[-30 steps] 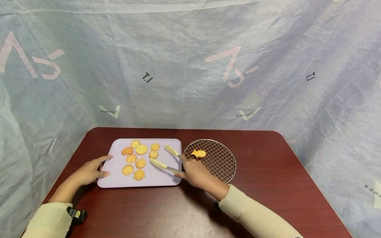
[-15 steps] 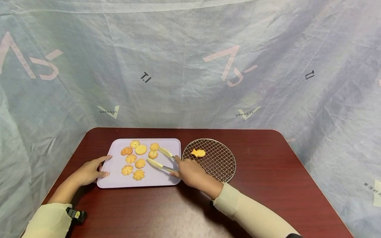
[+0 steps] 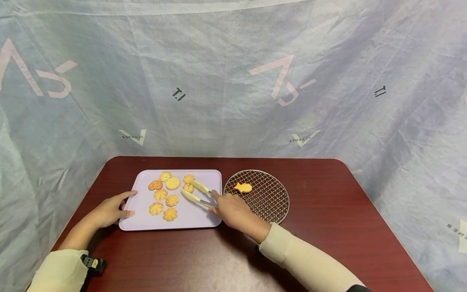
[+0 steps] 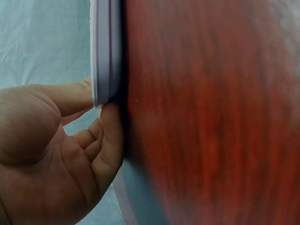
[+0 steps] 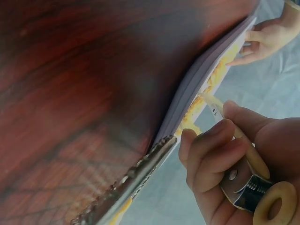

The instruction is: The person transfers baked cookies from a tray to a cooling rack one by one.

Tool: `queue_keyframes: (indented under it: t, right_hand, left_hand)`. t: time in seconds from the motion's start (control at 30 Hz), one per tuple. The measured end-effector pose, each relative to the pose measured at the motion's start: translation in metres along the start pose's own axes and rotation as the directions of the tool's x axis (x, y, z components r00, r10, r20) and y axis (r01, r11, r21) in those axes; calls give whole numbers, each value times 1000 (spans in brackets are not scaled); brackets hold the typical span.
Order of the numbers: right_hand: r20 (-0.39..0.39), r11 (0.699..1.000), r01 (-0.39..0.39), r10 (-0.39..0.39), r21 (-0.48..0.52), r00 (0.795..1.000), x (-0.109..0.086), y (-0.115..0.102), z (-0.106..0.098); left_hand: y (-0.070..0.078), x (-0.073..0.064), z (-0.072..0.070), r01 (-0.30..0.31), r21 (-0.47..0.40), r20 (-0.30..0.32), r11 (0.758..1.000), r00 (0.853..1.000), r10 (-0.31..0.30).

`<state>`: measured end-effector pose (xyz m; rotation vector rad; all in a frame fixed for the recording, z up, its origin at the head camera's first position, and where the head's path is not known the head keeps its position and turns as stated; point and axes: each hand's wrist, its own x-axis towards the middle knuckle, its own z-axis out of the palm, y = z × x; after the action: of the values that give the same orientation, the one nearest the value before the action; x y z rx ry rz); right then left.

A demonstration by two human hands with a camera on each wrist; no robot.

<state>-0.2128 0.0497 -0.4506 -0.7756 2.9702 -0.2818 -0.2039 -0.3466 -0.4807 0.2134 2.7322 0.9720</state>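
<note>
My left hand (image 3: 109, 210) grips the left edge of a pale lilac tray (image 3: 197, 219); in the left wrist view the thumb lies over the rim and the fingertips (image 4: 111, 123) sit beneath it. Several golden cookies (image 3: 161, 195) lie on the tray. My right hand (image 3: 233, 209) holds tongs (image 3: 191, 196) with cream tips and metal arms, reaching over the tray's right half. The spread tips stand on either side of a round cookie (image 3: 187, 188), the far tip overlapping its edge. The right wrist view shows the tongs' ring end (image 5: 276, 205) by the palm.
Just right of the tray, a round wire rack (image 3: 271, 198) bears one fish-shaped cookie (image 3: 243, 187). Both stand on a dark red wooden table (image 3: 328, 211). Grey printed fabric (image 3: 226, 81) hangs behind and at the sides.
The right hand has carried the tongs leftward from the tray's right side to the round cookie, and the tips have drawn closer together. The left hand stays on the tray edge.
</note>
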Motion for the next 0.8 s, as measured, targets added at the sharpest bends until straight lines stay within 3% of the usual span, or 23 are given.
queue_keyframes:
  t: [0.43,0.8]
  right_hand:
    - [-13,998,61,-61,1,998,-3,6,-8]
    - [-14,998,60,-60,11,998,-6,8,-9]
  left_hand:
    - [-2,0,1,-7,5,-5,1000,1000,7]
    - [-4,1,2,0,-3,3,1000,1000,0]
